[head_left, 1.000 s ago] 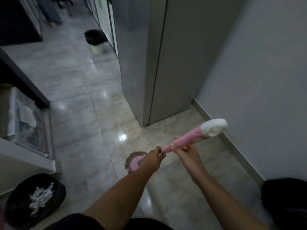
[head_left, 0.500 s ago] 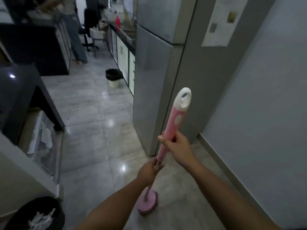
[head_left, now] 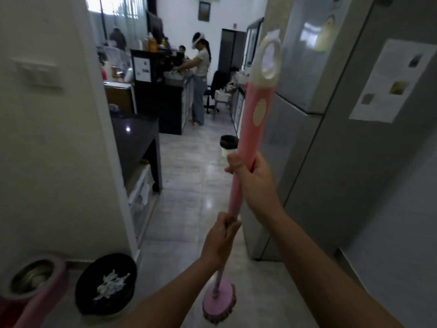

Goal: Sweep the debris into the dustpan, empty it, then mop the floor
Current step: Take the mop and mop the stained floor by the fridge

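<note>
Both hands grasp the long pink plastic mop (head_left: 246,147): right hand (head_left: 254,178) high, left hand (head_left: 218,240) lower, round fringed head on the floor just beyond them. It looks light and stiff; this spaced grip suits it.

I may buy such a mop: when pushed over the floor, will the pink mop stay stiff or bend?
Probably stiff: the mop runs straight between the left hand and the right hand. Its flat round head with soft fringe likely slides easily on the glossy floor. Its thin shaft suggests lightness.
</note>
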`<action>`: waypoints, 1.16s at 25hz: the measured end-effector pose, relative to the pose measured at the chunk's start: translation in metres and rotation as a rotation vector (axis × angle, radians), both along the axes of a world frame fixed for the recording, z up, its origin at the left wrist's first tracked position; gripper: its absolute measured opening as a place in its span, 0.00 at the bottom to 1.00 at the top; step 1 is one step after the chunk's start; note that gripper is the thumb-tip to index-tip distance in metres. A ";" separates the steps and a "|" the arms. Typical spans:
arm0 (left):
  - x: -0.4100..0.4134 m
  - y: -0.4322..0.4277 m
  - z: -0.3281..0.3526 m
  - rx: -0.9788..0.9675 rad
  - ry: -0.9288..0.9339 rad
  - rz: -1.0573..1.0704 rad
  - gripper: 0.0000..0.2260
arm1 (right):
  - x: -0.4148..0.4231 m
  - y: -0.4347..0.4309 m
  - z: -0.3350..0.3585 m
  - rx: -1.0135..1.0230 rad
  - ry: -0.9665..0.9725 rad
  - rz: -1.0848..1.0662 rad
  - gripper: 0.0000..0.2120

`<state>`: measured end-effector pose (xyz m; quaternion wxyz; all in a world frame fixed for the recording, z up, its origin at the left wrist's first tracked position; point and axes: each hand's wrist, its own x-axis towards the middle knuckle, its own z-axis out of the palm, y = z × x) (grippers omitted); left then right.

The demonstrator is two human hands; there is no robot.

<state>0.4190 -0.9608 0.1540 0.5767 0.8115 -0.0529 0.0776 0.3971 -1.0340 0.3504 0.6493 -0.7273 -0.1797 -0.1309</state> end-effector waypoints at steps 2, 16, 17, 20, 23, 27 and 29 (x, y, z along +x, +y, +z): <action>-0.015 0.022 0.012 -0.056 -0.003 0.068 0.22 | -0.012 0.024 0.016 0.034 -0.016 0.088 0.19; -0.073 0.247 0.051 -0.200 -0.066 0.625 0.30 | -0.008 0.239 0.056 0.285 0.084 0.586 0.08; -0.074 0.270 0.053 -0.228 -0.069 0.637 0.30 | -0.006 0.262 0.058 0.294 0.088 0.607 0.08; -0.074 0.347 0.062 -0.242 -0.083 0.674 0.31 | -0.001 0.342 0.064 0.312 0.091 0.656 0.10; -0.067 0.430 0.074 -0.236 -0.085 0.707 0.32 | 0.007 0.429 0.076 0.321 0.101 0.706 0.11; -0.053 0.527 0.086 -0.223 -0.098 0.653 0.35 | 0.021 0.523 0.084 0.350 0.083 0.757 0.09; -0.045 0.565 0.087 -0.176 -0.071 0.664 0.36 | 0.028 0.561 0.083 0.330 0.066 0.759 0.10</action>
